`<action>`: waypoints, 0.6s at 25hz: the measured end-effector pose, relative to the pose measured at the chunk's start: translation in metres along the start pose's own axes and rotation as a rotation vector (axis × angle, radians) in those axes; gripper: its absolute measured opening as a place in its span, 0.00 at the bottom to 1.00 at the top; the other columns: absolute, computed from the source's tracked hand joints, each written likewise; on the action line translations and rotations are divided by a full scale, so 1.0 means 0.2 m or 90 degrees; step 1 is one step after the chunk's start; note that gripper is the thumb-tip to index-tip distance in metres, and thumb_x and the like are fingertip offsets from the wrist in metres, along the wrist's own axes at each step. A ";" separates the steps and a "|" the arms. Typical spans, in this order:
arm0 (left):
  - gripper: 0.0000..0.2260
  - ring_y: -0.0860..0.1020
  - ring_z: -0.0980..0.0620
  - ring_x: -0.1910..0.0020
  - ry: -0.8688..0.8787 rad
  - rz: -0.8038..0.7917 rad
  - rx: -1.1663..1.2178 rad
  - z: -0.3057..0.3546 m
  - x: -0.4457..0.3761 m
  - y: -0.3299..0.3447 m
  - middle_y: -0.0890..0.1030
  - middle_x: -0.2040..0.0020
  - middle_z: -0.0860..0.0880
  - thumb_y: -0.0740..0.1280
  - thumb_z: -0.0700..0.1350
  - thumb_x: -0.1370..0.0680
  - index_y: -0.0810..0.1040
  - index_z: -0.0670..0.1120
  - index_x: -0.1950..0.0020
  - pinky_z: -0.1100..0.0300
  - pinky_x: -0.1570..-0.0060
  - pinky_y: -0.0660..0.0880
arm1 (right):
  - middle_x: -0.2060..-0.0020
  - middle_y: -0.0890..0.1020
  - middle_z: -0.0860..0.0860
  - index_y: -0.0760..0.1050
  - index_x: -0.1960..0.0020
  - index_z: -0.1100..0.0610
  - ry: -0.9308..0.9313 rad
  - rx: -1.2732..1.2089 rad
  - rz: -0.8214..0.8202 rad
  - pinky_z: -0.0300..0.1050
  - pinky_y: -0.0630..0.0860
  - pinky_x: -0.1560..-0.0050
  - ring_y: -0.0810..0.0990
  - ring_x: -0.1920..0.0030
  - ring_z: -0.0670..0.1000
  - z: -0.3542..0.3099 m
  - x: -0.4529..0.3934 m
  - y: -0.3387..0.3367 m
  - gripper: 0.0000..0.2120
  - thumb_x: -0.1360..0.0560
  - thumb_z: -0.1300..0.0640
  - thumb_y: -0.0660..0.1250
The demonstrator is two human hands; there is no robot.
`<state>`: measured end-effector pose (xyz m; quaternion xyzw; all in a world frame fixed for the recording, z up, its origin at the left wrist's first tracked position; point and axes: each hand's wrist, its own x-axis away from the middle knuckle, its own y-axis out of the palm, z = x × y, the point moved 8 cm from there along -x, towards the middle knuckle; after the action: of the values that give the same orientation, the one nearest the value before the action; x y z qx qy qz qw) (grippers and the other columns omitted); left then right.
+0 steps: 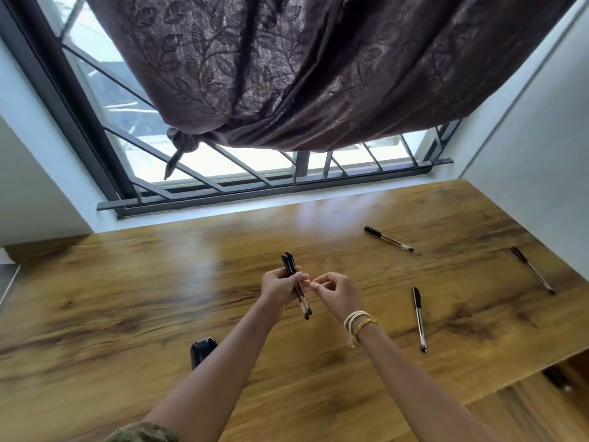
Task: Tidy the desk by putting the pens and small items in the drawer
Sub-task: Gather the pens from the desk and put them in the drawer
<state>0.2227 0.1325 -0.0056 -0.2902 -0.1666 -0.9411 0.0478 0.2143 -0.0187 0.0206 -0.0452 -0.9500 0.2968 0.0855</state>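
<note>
Gripping a small bundle of black-capped pens (296, 283), the left hand (279, 290) has its fingers wrapped shut round the barrels, caps pointing toward twelve o'clock and tips hanging below the palm. How many pens are in that bundle I cannot tell for certain; at least two tips show. The right hand (334, 293) sits just beside it at three o'clock, fingers curled loosely, thumb and forefinger pinched near the bundle; whether they touch a pen is unclear.

Three more pens lie loose on the wooden desk (127, 282): one (419, 319) at four o'clock from the hands, one (389, 239) at two o'clock, one (533, 270) near the right edge at three o'clock. A small black object (202, 349) rests at seven o'clock, partly behind the left forearm.

The desk's left half is bare wood. At lower right an open drawer (541, 406) shows below the desk's edge.
</note>
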 end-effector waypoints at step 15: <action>0.09 0.84 0.44 0.57 -0.001 0.009 -0.042 0.04 -0.25 0.19 0.84 0.54 0.38 0.72 0.32 0.27 0.80 0.36 0.47 0.51 0.51 0.81 | 0.37 0.74 0.57 0.72 0.36 0.57 0.128 0.504 0.159 0.53 0.67 0.38 0.73 0.36 0.60 0.43 -0.74 -0.72 0.18 0.23 0.51 0.64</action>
<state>0.2755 0.0997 -0.0174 -0.2936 -0.1331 -0.9456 0.0448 0.3387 -0.2049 0.0141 -0.1520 -0.7371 0.6407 0.1518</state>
